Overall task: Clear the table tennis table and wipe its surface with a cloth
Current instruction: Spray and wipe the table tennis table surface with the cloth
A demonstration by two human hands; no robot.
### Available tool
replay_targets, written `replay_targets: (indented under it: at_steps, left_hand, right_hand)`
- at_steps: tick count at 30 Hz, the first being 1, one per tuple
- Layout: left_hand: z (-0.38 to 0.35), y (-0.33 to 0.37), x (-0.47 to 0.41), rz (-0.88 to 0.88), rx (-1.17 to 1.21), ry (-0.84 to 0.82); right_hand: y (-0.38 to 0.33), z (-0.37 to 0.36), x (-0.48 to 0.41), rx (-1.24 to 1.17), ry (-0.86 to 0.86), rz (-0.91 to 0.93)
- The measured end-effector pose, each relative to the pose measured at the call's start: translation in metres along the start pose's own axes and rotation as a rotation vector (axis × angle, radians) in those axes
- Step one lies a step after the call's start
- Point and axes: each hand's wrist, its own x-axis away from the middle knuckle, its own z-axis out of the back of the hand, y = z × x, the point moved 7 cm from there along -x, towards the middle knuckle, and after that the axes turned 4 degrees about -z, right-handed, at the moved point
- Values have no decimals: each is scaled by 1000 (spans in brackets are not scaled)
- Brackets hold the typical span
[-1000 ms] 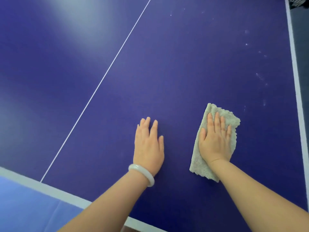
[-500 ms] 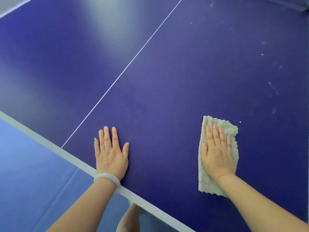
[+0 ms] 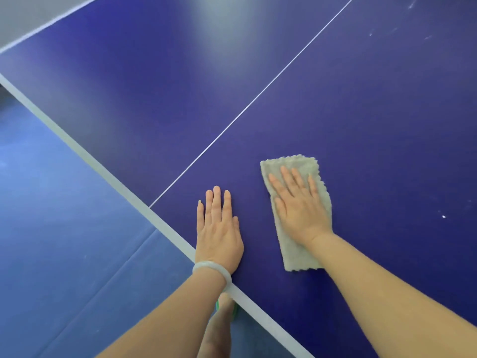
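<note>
The dark blue table tennis table (image 3: 348, 112) fills most of the view, with a thin white centre line running from its near edge to the upper right. A folded beige cloth (image 3: 291, 166) lies flat on it. My right hand (image 3: 299, 205) presses down on the cloth with straight fingers. My left hand (image 3: 219, 228) rests flat on the bare surface just left of the cloth, its wrist with a pale bangle over the white edge band.
The table's white near edge (image 3: 103, 171) runs diagonally from upper left to lower right. Beyond it lies blue floor matting (image 3: 64, 241). My foot in a green-strapped sandal (image 3: 224, 313) shows below the edge. White specks and smears (image 3: 444, 216) mark the surface at the right.
Both hands and the cloth have slid left along the table toward the centre line. My view has swung left too, so more of the floor and the near edge appear.
</note>
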Motion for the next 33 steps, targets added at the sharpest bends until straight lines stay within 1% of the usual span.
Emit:
replay_targets:
  at_steps: [2, 3, 4, 5, 6, 7, 9, 10, 11, 12, 15, 16, 17, 19, 20, 23, 25, 27, 29, 33]
  left_hand:
    - [-1, 1, 1, 7, 5, -26]
    - [-1, 1, 1, 12, 18, -33]
    - [0, 1, 1, 16, 24, -33]
    - [1, 1, 2, 14, 21, -26]
    - [1, 1, 1, 10, 17, -23]
    - [0, 2, 1, 7, 22, -21]
    - [1, 1, 2, 10, 36, -21]
    - [1, 1, 2, 9, 40, -20]
    - [2, 1, 1, 10, 44, -19]
    - [2, 1, 1, 9, 43, -20]
    - [3, 0, 1, 6, 25, -9]
    - [4, 0, 1, 14, 34, -9]
    - [5, -2, 0, 35, 61, -11]
    - [9, 3, -3, 73, 146, -20]
    - [11, 13, -3, 57, 164, -24]
    - [11, 76, 15, -117, 191, -32]
    - [-1, 124, 37, -172, 252, -86]
    - [-15, 163, 57, -158, 243, -125]
    - [-28, 186, 73, -99, 211, -145]
    - [-43, 199, 85, -39, 71, -91]
  right_hand:
    - [45, 4, -2, -39, -27, -279]
    - [55, 5, 5, -60, -34, -384]
    - [54, 5, 13, -65, -31, -450]
    - [42, 4, 22, -58, -14, -462]
    - [23, 3, 31, -52, 10, -416]
    - [1, 2, 39, -52, 29, -325]
    - [-29, -5, 54, -39, 18, -78]
    - [-28, -6, 59, -29, 6, 9]
    - [-13, -6, 62, -25, 2, 26]
    - [12, -5, 66, -26, 2, -33]
    - [97, -5, 95, -36, 4, -438]
    - [111, -5, 108, -39, 2, -524]
    - [116, -4, 121, -38, 7, -553]
    - [111, -5, 143, -41, 9, -510]
    - [108, -7, 153, -50, 5, -482]
    - [109, -10, 186, -61, 1, -437]
    - [113, -11, 207, -60, 11, -427]
    - [116, -13, 228, -56, 20, -409]
    - [121, -14, 249, -54, 17, -390]
    - [136, -18, 296, -42, -21, -278]
